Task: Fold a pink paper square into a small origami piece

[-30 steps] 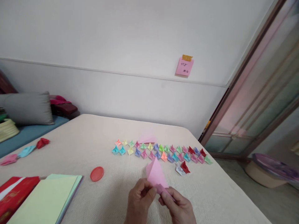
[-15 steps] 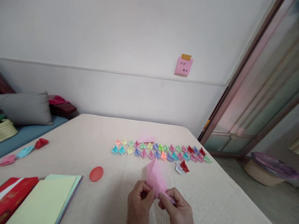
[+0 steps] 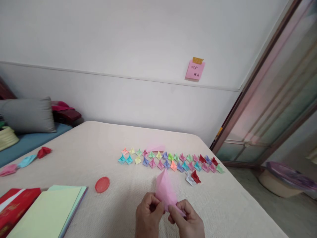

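A partly folded sheet of pink paper [image 3: 165, 189] is held up over the table, one pointed corner upward. My left hand [image 3: 149, 213] pinches its lower left edge between thumb and fingers. On the lower right edge, my right hand [image 3: 186, 218] grips the same paper, thumb on the near side. Beyond it, small folded paper boats [image 3: 166, 164] in many colours stand in two long rows. A white boat [image 3: 190, 178] and a dark red boat [image 3: 195, 177] sit in front of these rows, to the right of the pink paper.
Left of my hands lies a round red lid [image 3: 102, 184]. A stack of coloured paper [image 3: 47, 211] and a red packet [image 3: 17, 206] are at the lower left. Several crumpled paper pieces [image 3: 27, 161] line the table's left side. A pink note [image 3: 194, 70] is taped to the wall.
The top point of the pink paper has dipped very slightly. Both hands keep their grip in nearly the same place.
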### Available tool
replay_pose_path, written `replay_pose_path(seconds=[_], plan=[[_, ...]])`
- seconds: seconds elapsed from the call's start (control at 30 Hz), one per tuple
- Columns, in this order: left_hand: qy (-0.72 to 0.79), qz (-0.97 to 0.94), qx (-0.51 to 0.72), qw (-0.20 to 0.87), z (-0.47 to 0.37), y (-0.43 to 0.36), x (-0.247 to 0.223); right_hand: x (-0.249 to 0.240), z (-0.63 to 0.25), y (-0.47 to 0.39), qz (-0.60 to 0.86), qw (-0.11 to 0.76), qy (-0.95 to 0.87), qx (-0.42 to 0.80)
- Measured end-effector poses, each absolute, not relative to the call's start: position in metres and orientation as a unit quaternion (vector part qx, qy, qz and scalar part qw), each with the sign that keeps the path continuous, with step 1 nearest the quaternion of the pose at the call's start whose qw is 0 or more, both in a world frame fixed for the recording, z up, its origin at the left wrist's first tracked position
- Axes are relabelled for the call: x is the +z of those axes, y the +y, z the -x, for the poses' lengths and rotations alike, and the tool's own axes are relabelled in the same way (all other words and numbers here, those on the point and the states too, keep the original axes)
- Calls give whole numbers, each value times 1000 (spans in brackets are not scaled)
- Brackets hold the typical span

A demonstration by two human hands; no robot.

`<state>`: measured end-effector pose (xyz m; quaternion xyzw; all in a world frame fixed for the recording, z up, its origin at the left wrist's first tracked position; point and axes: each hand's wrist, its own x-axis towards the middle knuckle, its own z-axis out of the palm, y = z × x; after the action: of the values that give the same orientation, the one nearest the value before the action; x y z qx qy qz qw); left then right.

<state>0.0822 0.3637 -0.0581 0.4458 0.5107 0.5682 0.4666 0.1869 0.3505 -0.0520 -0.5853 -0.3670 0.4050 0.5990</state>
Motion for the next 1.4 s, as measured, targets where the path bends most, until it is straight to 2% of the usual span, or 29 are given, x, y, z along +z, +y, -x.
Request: replay_pose_path(seconds=[0.37,0.53,0.77,1.4], plan=[[513,-382,602,478,-84,364,-55,-38,-180,350,529,642,-283,477],[510,-390,586,494,-81,364,-53,-38,-180,351,513,657,-272,481],[472,-348,637,500,-85,365,-59,-36,-178,348,503,680,-269,461],[389,-416,570,592,-65,370,-38,-31,-197,351,495,604,-379,496]])
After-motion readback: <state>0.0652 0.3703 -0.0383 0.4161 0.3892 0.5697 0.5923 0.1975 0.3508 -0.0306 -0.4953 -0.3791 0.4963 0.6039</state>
